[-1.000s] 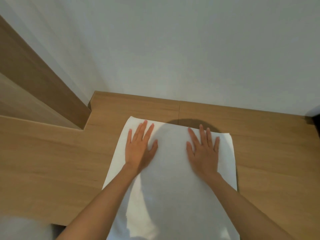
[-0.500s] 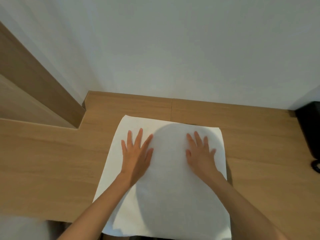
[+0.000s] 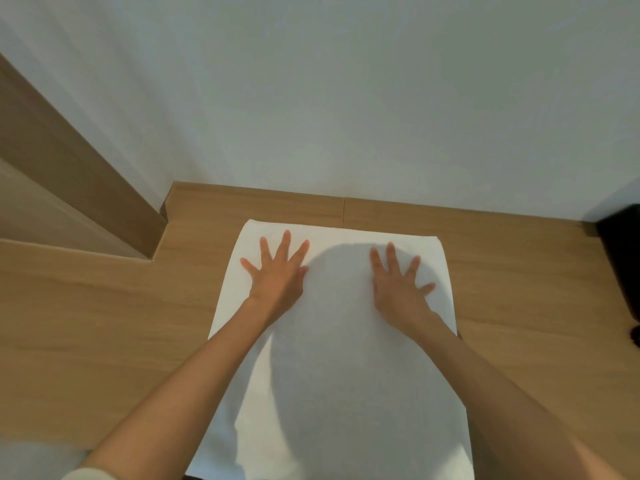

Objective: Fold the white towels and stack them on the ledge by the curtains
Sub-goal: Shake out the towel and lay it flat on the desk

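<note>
A white towel [image 3: 339,368] lies flat on the wooden surface [image 3: 104,323], its far edge close to the white wall. My left hand [image 3: 277,275] presses flat on the towel's far left part with fingers spread. On the far right part my right hand [image 3: 398,282] lies flat too, fingers splayed. A round shadow falls on the towel between my hands. The towel's near end runs past the front edge of the surface.
A white wall [image 3: 346,98] rises behind the surface. A wooden panel [image 3: 69,168] slants down at the left. At the right edge stands a black object [image 3: 623,258]. Something pale [image 3: 34,459] shows at the bottom left corner.
Both hands have slid apart toward the towel's sides and spread their fingers wider. The view has shifted slightly.
</note>
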Motion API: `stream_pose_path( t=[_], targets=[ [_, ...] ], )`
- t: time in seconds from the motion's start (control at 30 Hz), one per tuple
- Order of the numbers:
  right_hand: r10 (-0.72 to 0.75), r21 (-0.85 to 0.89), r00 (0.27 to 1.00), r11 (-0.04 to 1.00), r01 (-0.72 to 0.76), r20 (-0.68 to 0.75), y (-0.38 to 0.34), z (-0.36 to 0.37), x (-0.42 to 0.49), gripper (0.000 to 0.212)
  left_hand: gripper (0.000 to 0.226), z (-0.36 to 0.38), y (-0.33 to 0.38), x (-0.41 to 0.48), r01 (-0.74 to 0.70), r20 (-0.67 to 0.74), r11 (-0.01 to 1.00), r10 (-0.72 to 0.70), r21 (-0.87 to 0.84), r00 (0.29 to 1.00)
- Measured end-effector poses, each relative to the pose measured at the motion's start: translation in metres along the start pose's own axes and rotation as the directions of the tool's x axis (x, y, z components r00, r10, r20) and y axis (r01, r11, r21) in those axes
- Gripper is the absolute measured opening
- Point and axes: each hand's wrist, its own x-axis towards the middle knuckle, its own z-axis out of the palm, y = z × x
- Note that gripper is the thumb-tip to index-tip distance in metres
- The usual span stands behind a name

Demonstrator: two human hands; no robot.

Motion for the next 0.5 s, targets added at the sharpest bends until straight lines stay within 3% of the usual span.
stream_pose_path(
  t=[0.37,0.5],
  targets=[
    [-0.081,-0.022,0.996,0.997,0.080,-0.035,0.008,-0.035,0.053,0.052,0.050,-0.020,0.000,0.049,0.001,0.008,0.999,-0.002,0.036,1.000],
    [-0.063,0.048,0.983,0.996,0.072,-0.171,0.014,-0.022,0.035,0.051,0.047,-0.017,-0.007,0.036,-0.042,-0.004,0.989,0.042,-0.140,0.999]
  ],
)
